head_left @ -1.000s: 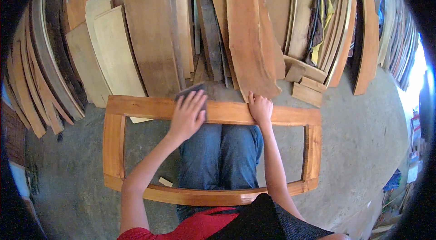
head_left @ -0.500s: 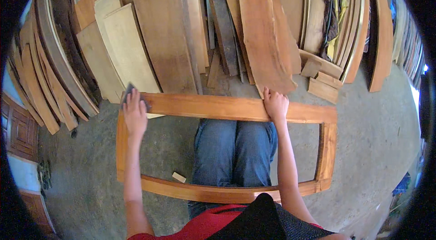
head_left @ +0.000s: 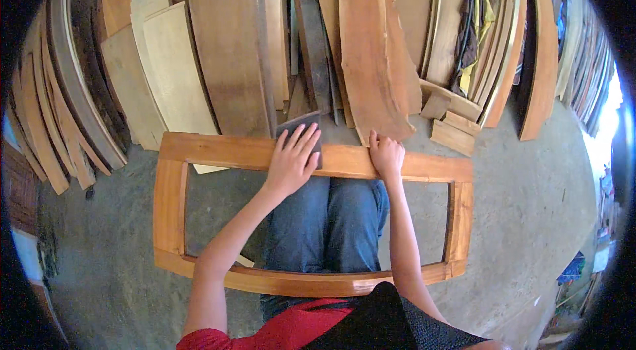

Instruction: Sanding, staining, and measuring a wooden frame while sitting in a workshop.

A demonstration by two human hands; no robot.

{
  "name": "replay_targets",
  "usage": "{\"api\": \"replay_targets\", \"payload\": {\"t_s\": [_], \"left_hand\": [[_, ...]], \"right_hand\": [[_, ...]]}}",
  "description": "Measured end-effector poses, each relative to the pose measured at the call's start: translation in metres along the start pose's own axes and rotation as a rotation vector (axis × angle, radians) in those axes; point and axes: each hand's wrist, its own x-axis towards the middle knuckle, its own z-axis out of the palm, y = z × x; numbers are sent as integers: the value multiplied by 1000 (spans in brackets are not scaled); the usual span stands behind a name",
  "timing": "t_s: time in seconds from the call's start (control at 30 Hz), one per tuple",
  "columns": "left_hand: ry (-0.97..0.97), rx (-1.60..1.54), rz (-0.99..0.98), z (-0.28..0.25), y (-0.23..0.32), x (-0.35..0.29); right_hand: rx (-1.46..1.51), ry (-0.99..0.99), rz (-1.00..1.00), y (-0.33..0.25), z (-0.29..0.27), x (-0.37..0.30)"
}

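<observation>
A varnished wooden frame (head_left: 232, 151) with a large opening lies across my lap. My left hand (head_left: 293, 163) holds a dark grey sheet of sandpaper (head_left: 306, 122) against the far rail, left of its middle. Its fingers are spread over the sheet, which overhangs the rail's far edge. Further right on the same rail, my right hand (head_left: 387, 154) grips the wood, with its fingers curled over the far edge. Both forearms cross the frame from the near side.
Boards and planks (head_left: 228, 38) lean upright in a row beyond the frame. Short offcuts (head_left: 454, 132) rest on the concrete floor (head_left: 523, 197) at the far right. A dark and yellow cloth (head_left: 474, 32) hangs among the planks. A small wood piece (head_left: 244, 261) lies behind my left forearm.
My left hand has slid right along the far rail with the sandpaper, from the left corner to near the middle. My right hand keeps its grip. The view has shifted slightly.
</observation>
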Motion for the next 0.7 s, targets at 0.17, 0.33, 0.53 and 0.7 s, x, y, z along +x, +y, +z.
{"api": "replay_targets", "payload": {"t_s": [0.17,0.33,0.53,0.7], "left_hand": [[-55,71,-108,-36,-29,-41],[-29,188,-397,-84,-102,-90],[53,252,-532,-83,-133,-103],[34,229,-370,-44,-80,-61]], "right_hand": [[39,-8,-9,3,2,0],[53,11,-15,2,-1,0],[44,29,-24,1,-1,2],[76,35,-38,4,-1,1]]}}
